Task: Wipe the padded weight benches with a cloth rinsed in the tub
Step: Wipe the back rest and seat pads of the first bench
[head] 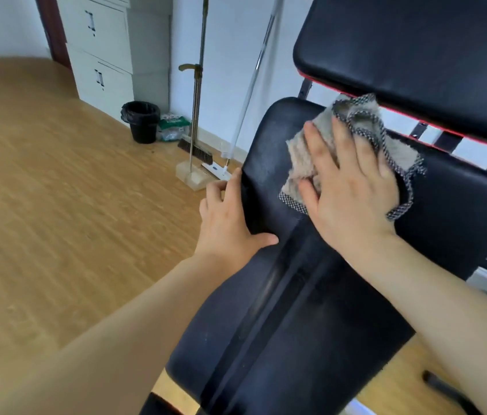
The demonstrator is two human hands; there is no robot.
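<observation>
- The right hand (353, 187) lies flat on the cloth (305, 157), fingers straight and spread, pressing it onto the pad (296, 310).
- The cloth is tan and fuzzy with a dark speckled hem. It sits bunched on the far part of the pad, and its folds stick out past the fingertips and to the right of the hand.
- The left hand (227, 217) grips the pad's left edge, with the thumb on the top surface and the fingers curled along and over the side.
- The pad is black, with a seam running down its middle from far to near. It takes up the near right of the scene.
- A second black pad (416, 43), edged in red below, hangs tilted just beyond the cloth at far right.
- Against the far wall stand a broom (196, 100) with its dustpan (191, 175), and just to their right a white mop (251, 85).
- Left of the broom is a black bin (142, 121) with a green and white bag (173, 127) beside it.
- A pale cabinet (98, 55) stands at far left on the wood floor (56, 205).
</observation>
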